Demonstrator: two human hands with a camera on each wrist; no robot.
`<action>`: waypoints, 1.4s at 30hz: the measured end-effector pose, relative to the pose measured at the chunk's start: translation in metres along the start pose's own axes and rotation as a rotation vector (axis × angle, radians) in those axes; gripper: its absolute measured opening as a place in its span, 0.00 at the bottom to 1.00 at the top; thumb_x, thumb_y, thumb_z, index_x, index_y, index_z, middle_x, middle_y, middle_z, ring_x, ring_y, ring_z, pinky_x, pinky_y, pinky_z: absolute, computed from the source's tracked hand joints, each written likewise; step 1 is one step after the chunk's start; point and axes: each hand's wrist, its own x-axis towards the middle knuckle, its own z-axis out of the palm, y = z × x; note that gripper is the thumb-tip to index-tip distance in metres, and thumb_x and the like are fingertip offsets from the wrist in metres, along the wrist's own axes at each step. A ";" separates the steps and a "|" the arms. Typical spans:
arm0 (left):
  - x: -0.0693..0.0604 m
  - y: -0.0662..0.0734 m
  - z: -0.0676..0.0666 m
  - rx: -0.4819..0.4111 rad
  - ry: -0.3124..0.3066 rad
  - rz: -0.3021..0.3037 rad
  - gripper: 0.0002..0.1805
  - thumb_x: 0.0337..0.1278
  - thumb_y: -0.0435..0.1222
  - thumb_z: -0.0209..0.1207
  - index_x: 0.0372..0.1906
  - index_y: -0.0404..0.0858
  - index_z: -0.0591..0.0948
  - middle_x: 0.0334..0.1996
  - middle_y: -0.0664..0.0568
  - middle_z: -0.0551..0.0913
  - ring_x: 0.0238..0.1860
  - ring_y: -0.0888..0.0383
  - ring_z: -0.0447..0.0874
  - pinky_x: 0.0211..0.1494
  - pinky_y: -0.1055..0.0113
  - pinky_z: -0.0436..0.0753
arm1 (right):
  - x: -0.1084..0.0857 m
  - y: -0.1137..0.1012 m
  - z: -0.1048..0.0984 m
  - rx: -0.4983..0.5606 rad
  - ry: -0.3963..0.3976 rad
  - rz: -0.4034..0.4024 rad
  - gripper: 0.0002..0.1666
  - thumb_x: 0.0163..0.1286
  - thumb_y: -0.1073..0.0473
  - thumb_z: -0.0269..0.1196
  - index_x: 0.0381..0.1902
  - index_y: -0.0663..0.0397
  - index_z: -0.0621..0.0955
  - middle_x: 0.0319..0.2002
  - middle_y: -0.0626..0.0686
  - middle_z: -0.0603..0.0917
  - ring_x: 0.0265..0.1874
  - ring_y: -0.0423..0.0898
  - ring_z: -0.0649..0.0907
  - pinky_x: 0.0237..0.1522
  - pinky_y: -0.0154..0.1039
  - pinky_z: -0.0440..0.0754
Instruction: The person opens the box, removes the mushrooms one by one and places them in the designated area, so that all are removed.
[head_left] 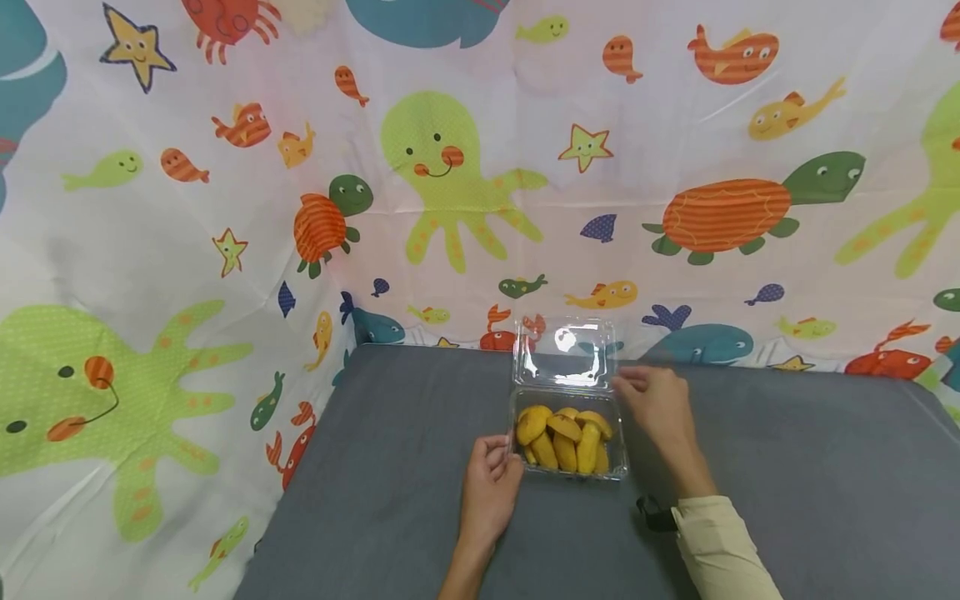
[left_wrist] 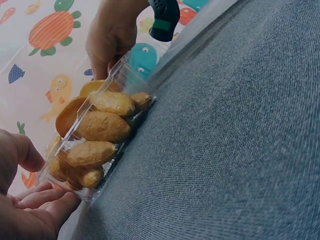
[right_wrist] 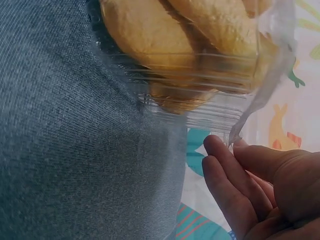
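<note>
A clear plastic clamshell box (head_left: 619,467) stands on the grey cloth with its lid (head_left: 564,371) raised at the back. Several yellow-brown mushrooms (head_left: 588,447) lie inside it. At the box's left side my left hand (head_left: 486,493) holds the wall, thumb near the rim and fingers against the side, as the left wrist view shows. My right hand (head_left: 662,410) is at the back right corner, by the hinge. There, in the right wrist view, its thumb and fingertips (right_wrist: 214,145) pinch the plastic edge. The mushrooms are apart from both hands.
Grey cloth (head_left: 390,500) covers the table. Behind and to the left hangs a white curtain (head_left: 480,75) printed with sea animals; the raised lid is close to its lower edge. A dark strap device (head_left: 657,513) sits on the right wrist, by a beige sleeve (head_left: 720,542).
</note>
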 end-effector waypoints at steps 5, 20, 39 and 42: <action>-0.002 0.001 -0.001 -0.011 0.000 0.005 0.16 0.67 0.27 0.61 0.57 0.29 0.77 0.63 0.36 0.83 0.63 0.41 0.84 0.57 0.65 0.83 | -0.001 0.001 0.001 -0.010 0.004 -0.036 0.20 0.77 0.53 0.66 0.57 0.64 0.87 0.48 0.63 0.91 0.48 0.63 0.91 0.46 0.57 0.88; -0.008 0.003 0.000 -0.012 -0.035 0.020 0.17 0.68 0.28 0.61 0.58 0.30 0.76 0.63 0.36 0.84 0.64 0.41 0.83 0.60 0.63 0.83 | -0.007 -0.001 -0.007 -0.003 -0.069 0.031 0.22 0.78 0.51 0.65 0.55 0.66 0.87 0.38 0.57 0.93 0.37 0.53 0.93 0.35 0.45 0.87; -0.014 -0.002 -0.004 0.005 -0.049 0.001 0.17 0.68 0.29 0.60 0.59 0.30 0.76 0.61 0.37 0.85 0.63 0.42 0.83 0.57 0.64 0.83 | -0.012 0.001 -0.007 -0.043 -0.174 0.079 0.22 0.79 0.50 0.64 0.50 0.67 0.89 0.35 0.54 0.93 0.34 0.49 0.92 0.41 0.51 0.89; -0.015 -0.002 -0.004 0.017 -0.044 0.002 0.17 0.69 0.29 0.60 0.59 0.30 0.76 0.63 0.37 0.84 0.64 0.42 0.83 0.57 0.63 0.83 | -0.013 0.002 -0.007 -0.033 -0.181 0.086 0.23 0.80 0.50 0.63 0.51 0.68 0.88 0.35 0.55 0.93 0.34 0.49 0.93 0.43 0.52 0.89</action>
